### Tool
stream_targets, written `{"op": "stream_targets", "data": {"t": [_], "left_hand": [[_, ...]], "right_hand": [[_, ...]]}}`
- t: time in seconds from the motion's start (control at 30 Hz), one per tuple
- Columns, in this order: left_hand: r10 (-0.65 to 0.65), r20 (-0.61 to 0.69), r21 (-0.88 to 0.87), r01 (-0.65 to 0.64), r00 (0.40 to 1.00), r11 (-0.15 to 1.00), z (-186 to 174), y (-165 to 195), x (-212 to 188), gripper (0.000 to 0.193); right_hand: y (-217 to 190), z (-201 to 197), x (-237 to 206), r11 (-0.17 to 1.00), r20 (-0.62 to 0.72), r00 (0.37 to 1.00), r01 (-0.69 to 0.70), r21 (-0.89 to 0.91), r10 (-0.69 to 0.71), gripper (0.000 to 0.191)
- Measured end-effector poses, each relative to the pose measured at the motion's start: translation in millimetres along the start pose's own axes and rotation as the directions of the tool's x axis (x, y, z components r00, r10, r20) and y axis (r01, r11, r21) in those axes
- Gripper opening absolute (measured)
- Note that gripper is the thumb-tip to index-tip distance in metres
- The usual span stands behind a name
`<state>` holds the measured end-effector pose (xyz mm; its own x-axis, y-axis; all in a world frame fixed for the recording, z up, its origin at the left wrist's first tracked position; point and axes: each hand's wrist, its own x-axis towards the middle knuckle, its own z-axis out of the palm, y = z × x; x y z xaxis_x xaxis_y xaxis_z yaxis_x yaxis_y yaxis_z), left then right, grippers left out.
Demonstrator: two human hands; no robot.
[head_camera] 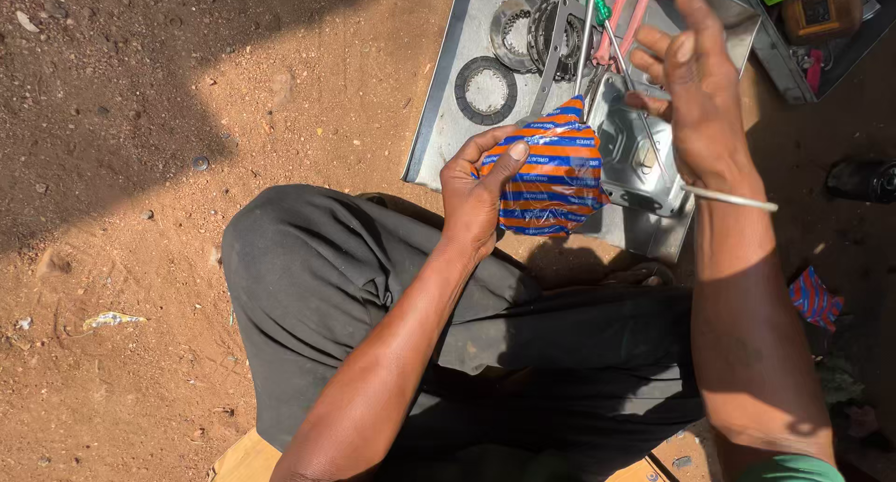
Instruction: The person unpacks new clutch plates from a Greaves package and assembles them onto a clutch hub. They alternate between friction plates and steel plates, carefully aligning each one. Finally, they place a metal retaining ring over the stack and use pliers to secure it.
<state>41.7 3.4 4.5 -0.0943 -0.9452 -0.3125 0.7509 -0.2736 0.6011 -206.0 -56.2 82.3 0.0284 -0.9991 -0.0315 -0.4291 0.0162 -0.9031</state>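
Here, a grey metal tray (439,137) lies on the red dirt holding round toothed discs (485,90) and a grey metal cover (644,169). Above its near edge, the left hand (476,197) grips an orange-and-blue striped packet (551,179), thumb across its face; the packet's long axis runs up and away, pointed end toward the tray. The right hand (695,85), just right of the packet, hangs open, fingers loosely spread.

A flat grey sheet-metal tray (439,118) lies on reddish-brown dirt ground (140,165). Near its left edge rests a dark ring-shaped friction plate (485,89); further steel rings are stacked (527,29) toward the far edge. Red-handled pliers (623,20) and a grey cast-metal cover (644,160) occupy the right side. A small striped wrapper scrap (815,297) lies on the ground.
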Motion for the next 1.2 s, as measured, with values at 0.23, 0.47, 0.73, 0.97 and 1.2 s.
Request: {"op": "stream_targets", "data": {"t": [0.23, 0.47, 0.73, 0.97, 1.2], "left_hand": [[-0.129, 0.177, 0.545, 0.012, 0.976, 0.838, 5.2, 40.9, -31.7, 0.051], [-0.098, 0.013, 0.272, 0.090, 0.995, 0.958, -11.1, 42.1, -89.0, 0.034], [0.477, 0.126, 0.770, -0.389, 0.870, 0.506, -18.3, 87.1, -101.2, 0.022], [0.488, -0.061, 0.779, -0.264, 0.871, 0.568, -36.7, 240.4, -153.4, 0.022], [0.176, -0.141, 0.973, 0.104, 0.974, 0.205, -72.3, 258.7, -147.1, 0.025]], "right_hand": [[26.9, 92.4, -113.4, 0.767, -0.061, 0.966, -0.161, 0.621, 0.251, 0.027], [14.7, 114.2, -120.3, 0.533, -0.118, 0.943, -0.072, 0.843, 0.313, 0.017], [-23.1, 125.2, -179.3, 0.667, -0.261, 0.958, 0.116, 0.736, 0.122, 0.016], [-5.6, 75.4, -97.8, 0.806, -0.210, 0.973, 0.049, 0.590, 0.095, 0.033], [153.0, -15.6, 16.3, 0.711, -0.417, 0.905, -0.345, -0.613, 0.079, 0.030]]}}
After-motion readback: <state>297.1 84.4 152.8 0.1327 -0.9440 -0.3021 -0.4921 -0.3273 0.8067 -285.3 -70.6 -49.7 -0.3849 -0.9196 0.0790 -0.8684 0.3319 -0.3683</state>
